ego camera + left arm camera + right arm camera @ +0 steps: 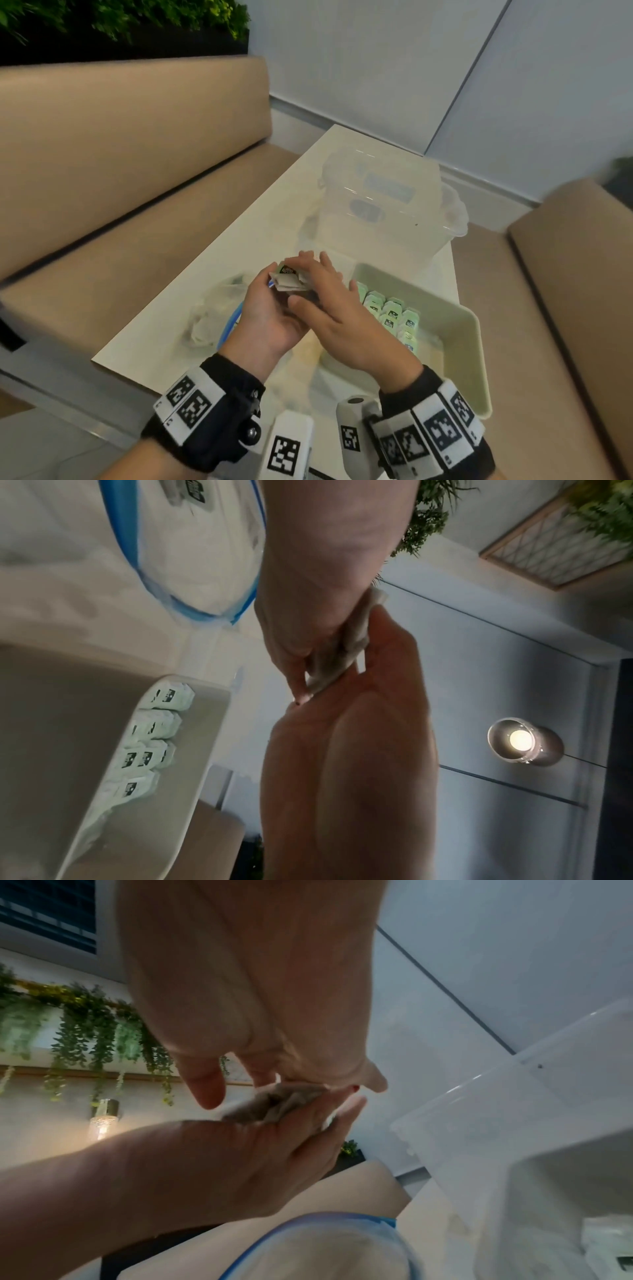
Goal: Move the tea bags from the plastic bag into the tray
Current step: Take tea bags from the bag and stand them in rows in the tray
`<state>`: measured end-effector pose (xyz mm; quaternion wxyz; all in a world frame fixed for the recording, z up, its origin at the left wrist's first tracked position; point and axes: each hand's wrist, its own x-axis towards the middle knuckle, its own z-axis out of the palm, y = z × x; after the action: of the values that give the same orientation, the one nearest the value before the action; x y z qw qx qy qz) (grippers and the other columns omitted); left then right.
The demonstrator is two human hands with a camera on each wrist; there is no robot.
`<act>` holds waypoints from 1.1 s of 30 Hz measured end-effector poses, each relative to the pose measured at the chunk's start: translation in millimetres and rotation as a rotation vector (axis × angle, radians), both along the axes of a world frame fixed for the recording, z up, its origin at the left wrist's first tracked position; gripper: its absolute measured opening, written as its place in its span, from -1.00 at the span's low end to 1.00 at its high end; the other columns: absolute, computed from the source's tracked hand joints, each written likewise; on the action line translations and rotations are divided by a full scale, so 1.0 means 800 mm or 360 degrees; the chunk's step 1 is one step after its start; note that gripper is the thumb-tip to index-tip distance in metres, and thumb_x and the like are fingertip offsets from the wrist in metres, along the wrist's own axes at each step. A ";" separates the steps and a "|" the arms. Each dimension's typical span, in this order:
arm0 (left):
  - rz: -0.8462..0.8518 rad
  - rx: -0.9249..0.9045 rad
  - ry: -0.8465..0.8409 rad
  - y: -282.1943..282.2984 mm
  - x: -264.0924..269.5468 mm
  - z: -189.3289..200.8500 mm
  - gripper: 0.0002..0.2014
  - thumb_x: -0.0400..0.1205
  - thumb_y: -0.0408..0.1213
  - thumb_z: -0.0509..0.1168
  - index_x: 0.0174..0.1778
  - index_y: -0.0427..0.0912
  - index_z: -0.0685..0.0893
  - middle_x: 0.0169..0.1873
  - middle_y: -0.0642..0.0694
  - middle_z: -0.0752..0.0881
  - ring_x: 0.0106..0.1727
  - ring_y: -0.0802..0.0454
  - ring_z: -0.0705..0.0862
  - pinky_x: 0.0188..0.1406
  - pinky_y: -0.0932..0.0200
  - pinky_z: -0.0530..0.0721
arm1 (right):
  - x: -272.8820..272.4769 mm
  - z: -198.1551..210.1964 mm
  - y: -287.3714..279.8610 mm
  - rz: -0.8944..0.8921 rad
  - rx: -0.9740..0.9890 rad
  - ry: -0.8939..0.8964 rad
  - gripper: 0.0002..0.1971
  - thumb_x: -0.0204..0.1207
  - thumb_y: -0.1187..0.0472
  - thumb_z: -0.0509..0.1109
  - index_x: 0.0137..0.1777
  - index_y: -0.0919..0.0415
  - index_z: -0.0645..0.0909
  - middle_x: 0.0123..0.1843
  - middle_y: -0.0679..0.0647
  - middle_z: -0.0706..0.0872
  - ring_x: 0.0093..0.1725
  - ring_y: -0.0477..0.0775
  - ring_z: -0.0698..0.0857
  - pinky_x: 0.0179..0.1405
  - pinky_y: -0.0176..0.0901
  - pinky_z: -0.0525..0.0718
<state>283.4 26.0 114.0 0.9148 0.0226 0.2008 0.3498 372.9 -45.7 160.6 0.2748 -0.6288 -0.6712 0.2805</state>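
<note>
- Left hand point(270, 322): palm turned up, raised over the tabletop between the bag and the tray; fingers and thumb curled round a small stack of pale paper tea bags point(289, 278), which lies across its palm and fingers.
- Right hand point(337, 315): laid over the stack from the right, palm down; its fingers point(317, 263) lie nearly straight on top of the tea bags, the thumb pointing left below them. In the left wrist view the stack point(337, 653) is pressed between the two hands; whether the right fingers actually pinch it I cannot tell.
- Tea bags held: a few pale sachets, the top one showing a dark printed label with a green edge; clear of both the bag and the tray.
- Clear plastic bag with a blue zip rim point(219, 315): crumpled on the white tabletop point(191, 294), left of the hands, its mouth open; the left wrist view shows at least one labelled sachet still inside.
- Pale green rectangular plastic tray point(455, 329): on the tabletop at the right; rows of green-and-white labelled tea bags point(390, 313) stand packed on edge along its left side.
- Clear plastic storage box point(383, 205): beyond the tray, at the far end of the tabletop.
- Beige upholstered benches point(130, 157): on both sides of the tabletop.
</note>
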 end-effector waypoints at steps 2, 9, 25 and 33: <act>0.0008 -0.0030 0.0000 0.004 0.004 -0.007 -0.59 0.68 -0.05 0.05 0.23 -0.21 0.64 0.31 -0.25 0.66 0.40 -0.30 0.56 0.43 -0.12 0.45 | 0.005 -0.003 -0.003 0.0050 -0.0006 0.0122 -0.65 0.67 0.11 0.13 0.41 -0.15 0.19 0.42 -0.19 0.48 0.51 -0.19 0.33 0.56 0.18 -0.16; 0.0041 -0.0085 -0.0057 0.003 0.017 -0.026 -0.51 0.68 -0.04 0.02 0.44 -0.20 0.53 0.43 -0.35 0.53 0.46 -0.34 0.48 0.41 -0.29 0.41 | 0.008 -0.026 -0.003 0.0049 -0.0066 0.0312 -0.41 0.56 0.25 0.10 0.52 -0.21 0.03 0.43 -0.08 0.39 0.42 -0.20 0.37 0.57 0.19 0.20; 0.0124 0.0022 -0.0026 -0.002 0.016 -0.032 -0.54 0.67 -0.08 0.04 -0.08 -0.30 0.79 0.09 -0.33 0.72 0.07 -0.30 0.70 0.32 -0.17 0.46 | 0.041 -0.020 -0.005 -0.0692 0.0041 0.0248 -0.75 0.46 -0.10 0.43 -0.06 0.06 0.60 -0.42 -0.07 0.61 -0.54 -0.22 0.51 -0.50 -0.41 0.44; 0.0061 0.0005 0.0031 -0.011 0.021 -0.037 -0.54 0.69 -0.07 0.05 -0.08 -0.29 0.79 0.08 -0.35 0.74 0.02 -0.30 0.70 -0.02 -0.18 0.68 | 0.050 -0.027 -0.004 -0.0828 0.0058 0.0381 -0.79 0.40 0.20 0.55 -0.01 0.10 0.62 -0.33 0.03 0.70 -0.51 -0.21 0.53 -0.49 -0.40 0.52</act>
<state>300.1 17.5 84.7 0.9059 0.0235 0.2095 0.3673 413.2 -48.8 138.7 0.4260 -0.7372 -0.4551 0.2606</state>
